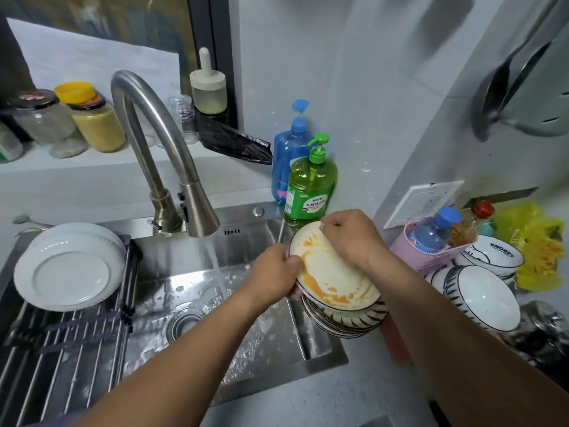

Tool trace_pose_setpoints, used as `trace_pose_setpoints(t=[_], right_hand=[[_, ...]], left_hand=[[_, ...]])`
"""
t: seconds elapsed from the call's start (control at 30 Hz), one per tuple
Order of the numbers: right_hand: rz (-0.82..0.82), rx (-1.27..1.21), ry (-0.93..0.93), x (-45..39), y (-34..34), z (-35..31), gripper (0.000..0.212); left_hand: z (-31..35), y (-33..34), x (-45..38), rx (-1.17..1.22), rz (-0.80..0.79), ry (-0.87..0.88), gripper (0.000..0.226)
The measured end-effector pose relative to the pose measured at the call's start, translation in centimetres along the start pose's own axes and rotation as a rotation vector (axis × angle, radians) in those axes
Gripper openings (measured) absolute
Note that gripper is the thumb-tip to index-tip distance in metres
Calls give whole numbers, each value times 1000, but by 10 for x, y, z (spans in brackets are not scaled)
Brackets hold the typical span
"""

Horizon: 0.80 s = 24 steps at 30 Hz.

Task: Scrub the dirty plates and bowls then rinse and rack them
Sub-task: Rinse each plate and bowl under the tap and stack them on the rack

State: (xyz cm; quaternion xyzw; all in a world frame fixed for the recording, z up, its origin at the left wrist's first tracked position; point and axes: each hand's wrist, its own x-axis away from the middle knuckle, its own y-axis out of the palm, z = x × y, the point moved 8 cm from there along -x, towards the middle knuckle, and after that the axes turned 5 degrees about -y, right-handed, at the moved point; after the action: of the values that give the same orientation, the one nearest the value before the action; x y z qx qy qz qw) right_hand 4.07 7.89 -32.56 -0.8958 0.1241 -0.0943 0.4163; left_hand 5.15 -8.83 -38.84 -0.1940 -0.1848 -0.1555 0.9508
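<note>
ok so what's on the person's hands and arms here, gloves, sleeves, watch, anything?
Nothing worn that shows. The left hand and right hand are bare, with no gloves, rings or watch visible. Both forearms are bare to the bottom edge of the picture, with no sleeve in view.

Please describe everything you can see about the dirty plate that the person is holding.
The dirty plate is round and shallow, apparently glazed ceramic, with a cream-white inside and dark stripes around its outer wall. Orange sauce is smeared along its left and lower inside. It is tilted, its face turned up toward the camera, above a stack of similar striped plates at the sink's right edge. The left hand grips its left rim; the right hand holds its upper rim. The running water falls to its left, not on it.
</note>
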Motion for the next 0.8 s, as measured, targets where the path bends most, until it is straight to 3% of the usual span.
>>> trace_pose_setpoints(t=[0.13, 0.27, 0.6, 0.8], right_hand=[[-30, -87, -63, 1, 15, -30, 26], [-89, -50, -154, 10, 44, -64, 24], [-314, 163, -197, 33, 137, -92, 28], [-272, 240, -192, 33, 154, -94, 19]], left_hand=[[-42, -27, 15, 372, 30, -110, 19], [-79, -61, 26, 530, 129, -183, 20], [-122, -114, 39, 581, 235, -207, 29], [-155, -130, 34, 672, 300, -244, 50]])
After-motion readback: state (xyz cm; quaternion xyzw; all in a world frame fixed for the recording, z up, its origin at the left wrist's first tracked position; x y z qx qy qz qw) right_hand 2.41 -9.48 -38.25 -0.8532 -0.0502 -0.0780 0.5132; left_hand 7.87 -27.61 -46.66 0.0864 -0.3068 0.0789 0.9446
